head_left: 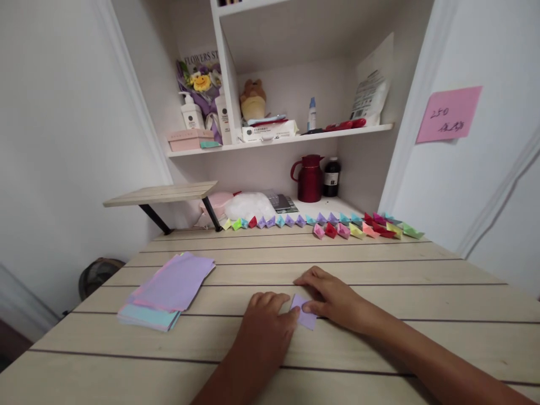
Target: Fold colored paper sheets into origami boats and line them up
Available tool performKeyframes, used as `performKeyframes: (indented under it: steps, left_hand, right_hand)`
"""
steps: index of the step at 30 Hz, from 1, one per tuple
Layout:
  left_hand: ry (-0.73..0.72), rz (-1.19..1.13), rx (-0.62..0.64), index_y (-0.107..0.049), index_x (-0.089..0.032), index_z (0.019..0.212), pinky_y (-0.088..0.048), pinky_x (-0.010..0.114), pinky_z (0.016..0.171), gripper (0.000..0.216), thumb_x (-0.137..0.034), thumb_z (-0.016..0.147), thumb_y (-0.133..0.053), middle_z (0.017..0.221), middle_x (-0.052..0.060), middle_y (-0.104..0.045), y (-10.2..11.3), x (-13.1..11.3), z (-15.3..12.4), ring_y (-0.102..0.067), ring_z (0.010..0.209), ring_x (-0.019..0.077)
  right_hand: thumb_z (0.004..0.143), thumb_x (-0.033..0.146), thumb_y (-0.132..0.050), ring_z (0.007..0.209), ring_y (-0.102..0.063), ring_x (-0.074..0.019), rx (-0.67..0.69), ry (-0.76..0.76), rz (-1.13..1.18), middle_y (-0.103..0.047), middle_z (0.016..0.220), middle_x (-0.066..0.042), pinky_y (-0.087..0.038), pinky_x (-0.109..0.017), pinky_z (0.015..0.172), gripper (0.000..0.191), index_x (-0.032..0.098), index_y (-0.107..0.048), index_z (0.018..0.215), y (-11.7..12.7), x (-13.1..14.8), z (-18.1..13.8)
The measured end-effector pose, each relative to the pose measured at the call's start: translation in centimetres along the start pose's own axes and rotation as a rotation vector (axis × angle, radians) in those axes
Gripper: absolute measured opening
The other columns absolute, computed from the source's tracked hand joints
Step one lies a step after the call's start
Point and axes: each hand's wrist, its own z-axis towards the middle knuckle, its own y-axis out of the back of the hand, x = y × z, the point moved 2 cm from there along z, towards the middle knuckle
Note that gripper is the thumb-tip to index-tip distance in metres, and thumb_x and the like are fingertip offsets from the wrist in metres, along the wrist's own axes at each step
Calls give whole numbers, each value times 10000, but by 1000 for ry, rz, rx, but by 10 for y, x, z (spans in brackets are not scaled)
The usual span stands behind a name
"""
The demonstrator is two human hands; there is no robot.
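Note:
A small folded piece of purple paper (pixel 307 320) lies on the table in front of me. My left hand (pixel 268 323) comes in from the left, its thumb pressing the paper's left part and its other fingers curled on the tabletop. From the right, my right hand (pixel 335 295) reaches in with its thumb on the paper's upper right part, the index finger bent beyond the far edge. Both hands hold the paper down. The fold details under the thumbs are hidden.
A stack of coloured paper sheets (pixel 172 284), purple on top, lies at the left of the slatted table (pixel 236 273). Folded paper boats (pixel 356 231) line the back edge. A small raised shelf (pixel 162 193) stands back left. Behind are a red jug (pixel 310 179) and a dark bottle (pixel 332 177).

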Motion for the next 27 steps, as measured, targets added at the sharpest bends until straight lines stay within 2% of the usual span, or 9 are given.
performKeyframes:
  steps: [2, 4, 9, 13, 17, 19, 22, 27]
  left_hand:
    - [-18, 27, -3, -656, -274, 1079, -429, 414, 855, 246, -196, 912, -492, 1137, 50, -640, -2, 1, 1, -561, 985, 221]
    - [-35, 47, 1, -657, -265, 1058, -424, 416, 846, 233, -202, 920, -480, 1118, 54, -638, -5, 1, 1, -561, 965, 222]
    - [-48, 75, -2, -645, -253, 1060, -420, 398, 824, 207, -218, 933, -486, 1064, 53, -632, -11, 1, 1, -558, 925, 213]
    - [-45, 82, 5, -624, -259, 1110, -417, 398, 841, 224, -204, 923, -513, 1061, 48, -630, -13, 0, 0, -553, 941, 216]
    - [-31, 54, -7, -616, -259, 1131, -397, 417, 892, 245, -193, 918, -515, 1060, 46, -639, -15, 1, 0, -551, 955, 218]
    - [-21, 50, -13, -610, -254, 1143, -391, 425, 902, 255, -188, 920, -508, 1066, 47, -640, -16, 1, 1, -550, 961, 219]
    - [-10, 52, -4, -626, -248, 1101, -398, 425, 886, 223, -195, 922, -503, 1043, 45, -641, -16, 1, 1, -548, 953, 224]
    - [13, 13, 51, -603, -237, 1126, -405, 421, 889, 241, -182, 908, -517, 1029, 43, -642, -13, 0, 3, -551, 945, 226]
  right_hand:
    - [750, 251, -695, 1000, -557, -229, 17, 37, 0, -587, 1053, -56, -437, -354, 873, 377, 243, -616, 1119, 0, 3, -1]
    - [746, 259, -702, 1006, -545, -228, 36, 31, 27, -591, 1028, -40, -428, -354, 869, 292, 259, -638, 1031, 0, 7, -1]
    - [671, 210, -728, 759, -506, -157, 28, -48, 142, -577, 863, 0, -414, -268, 689, 220, 216, -611, 857, 2, 8, 2]
    - [701, 163, -653, 633, -440, -112, 61, -135, 353, -506, 681, 43, -361, -213, 563, 126, 191, -564, 786, -2, 1, 2]
    - [719, 177, -637, 588, -443, -98, 69, -184, 514, -506, 632, 50, -363, -209, 540, 98, 178, -539, 726, -4, -1, 4]
    - [719, 193, -649, 596, -481, -106, 84, -186, 543, -539, 653, 46, -385, -218, 555, 115, 178, -572, 802, -5, 0, 5]
    - [718, 244, -684, 639, -523, -126, 114, -153, 455, -575, 722, 27, -414, -235, 586, 232, 192, -626, 937, -3, 2, 4]
    - [583, 231, -809, 759, -538, -153, 121, -87, 110, -558, 885, 5, -427, -248, 664, 326, 226, -645, 864, 1, 9, -2]
